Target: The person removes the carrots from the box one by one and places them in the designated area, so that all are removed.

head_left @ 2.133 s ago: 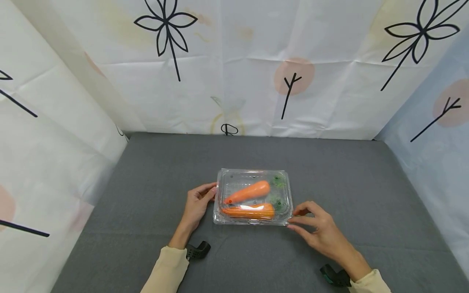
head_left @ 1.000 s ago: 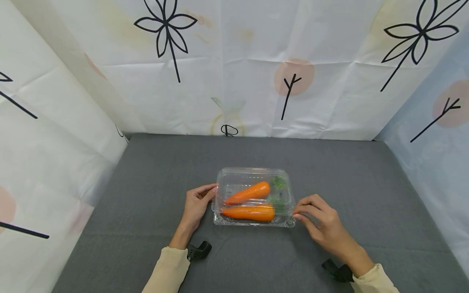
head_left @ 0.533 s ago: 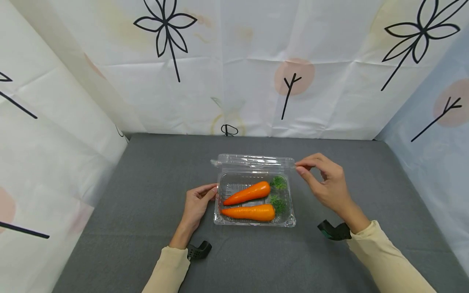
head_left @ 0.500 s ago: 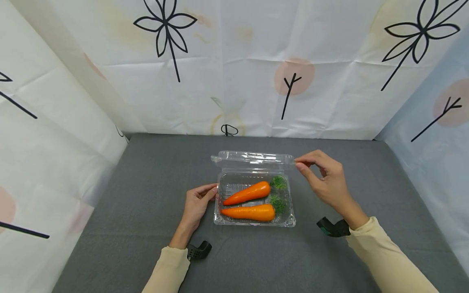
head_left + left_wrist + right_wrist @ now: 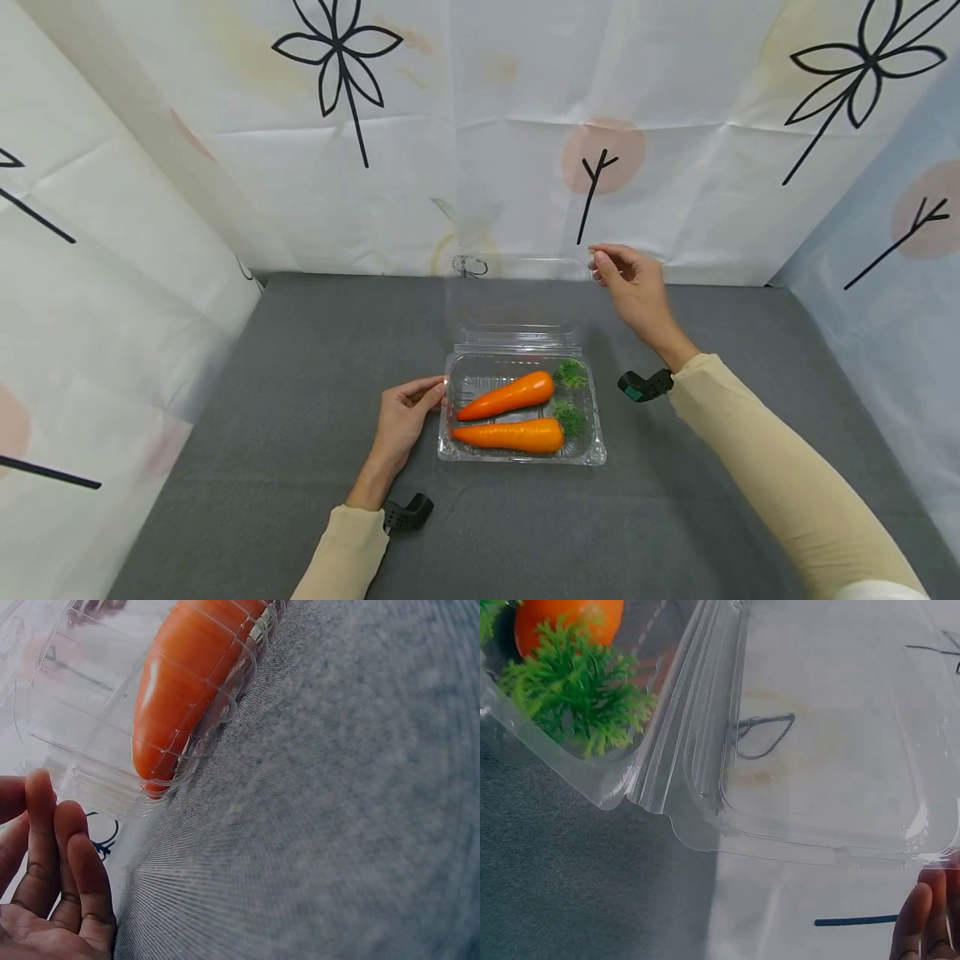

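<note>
A clear plastic clamshell container [image 5: 521, 458] lies on the table with its hinged lid [image 5: 517, 296] raised upright at the back. Inside lie two orange carrots, an upper one [image 5: 510, 395] and a lower one [image 5: 513, 435], with green leafy tops [image 5: 570, 417] at the right end. My left hand [image 5: 401, 421] holds the container's left edge between thumb and fingers. In the left wrist view a carrot [image 5: 187, 682] shows through the ribbed wall. My right hand [image 5: 633, 287] pinches the lid's upper right corner; in the right wrist view its fingers [image 5: 911, 919] sit at the lid's corner.
A grey cloth-covered table [image 5: 337, 333] spreads around the container. White patterned curtains [image 5: 510, 92] stand behind it and along both sides. A black wrist camera [image 5: 408, 512] sits by the left wrist, another [image 5: 645, 386] by the right wrist.
My right hand has moved up and away from me, swinging the lid from closed to upright. The carrots and container base stay put, and my left hand keeps its place at the left edge.
</note>
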{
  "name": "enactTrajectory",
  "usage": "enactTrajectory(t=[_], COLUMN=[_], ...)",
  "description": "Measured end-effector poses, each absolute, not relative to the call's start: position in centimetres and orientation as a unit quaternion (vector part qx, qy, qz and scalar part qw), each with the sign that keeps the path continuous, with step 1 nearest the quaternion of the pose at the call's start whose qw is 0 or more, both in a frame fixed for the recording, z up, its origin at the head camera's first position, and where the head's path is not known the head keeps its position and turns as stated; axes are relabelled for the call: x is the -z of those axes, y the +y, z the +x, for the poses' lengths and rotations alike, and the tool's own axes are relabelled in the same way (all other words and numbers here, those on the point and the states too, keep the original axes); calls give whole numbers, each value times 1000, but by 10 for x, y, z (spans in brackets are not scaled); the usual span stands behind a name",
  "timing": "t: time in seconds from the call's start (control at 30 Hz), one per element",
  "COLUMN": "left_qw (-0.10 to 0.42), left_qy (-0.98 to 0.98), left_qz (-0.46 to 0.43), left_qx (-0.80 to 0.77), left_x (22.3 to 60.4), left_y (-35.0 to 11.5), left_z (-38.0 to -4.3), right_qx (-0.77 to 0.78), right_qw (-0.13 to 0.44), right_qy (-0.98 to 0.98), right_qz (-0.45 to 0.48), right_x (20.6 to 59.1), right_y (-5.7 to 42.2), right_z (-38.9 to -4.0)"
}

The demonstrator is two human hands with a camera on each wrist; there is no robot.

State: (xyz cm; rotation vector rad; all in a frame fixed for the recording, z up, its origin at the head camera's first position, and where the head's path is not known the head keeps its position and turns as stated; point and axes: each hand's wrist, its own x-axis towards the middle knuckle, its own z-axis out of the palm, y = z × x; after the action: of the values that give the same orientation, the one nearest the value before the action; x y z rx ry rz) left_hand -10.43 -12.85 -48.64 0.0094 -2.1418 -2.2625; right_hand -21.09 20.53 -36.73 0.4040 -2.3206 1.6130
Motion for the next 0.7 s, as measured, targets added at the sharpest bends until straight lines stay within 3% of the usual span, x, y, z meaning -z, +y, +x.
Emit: enactTrajectory(t=[0.7], left_qw=[11], left_qy=[-691], left_qz=[10], left_qx=[722], left_x=[484], left_y=[-128], left_z=[-104], right_qx=[-502], right_qw=[-75], right_qy=[-860], right_qz=[47], right_x=[411], right_y=[201], right_z=[-253])
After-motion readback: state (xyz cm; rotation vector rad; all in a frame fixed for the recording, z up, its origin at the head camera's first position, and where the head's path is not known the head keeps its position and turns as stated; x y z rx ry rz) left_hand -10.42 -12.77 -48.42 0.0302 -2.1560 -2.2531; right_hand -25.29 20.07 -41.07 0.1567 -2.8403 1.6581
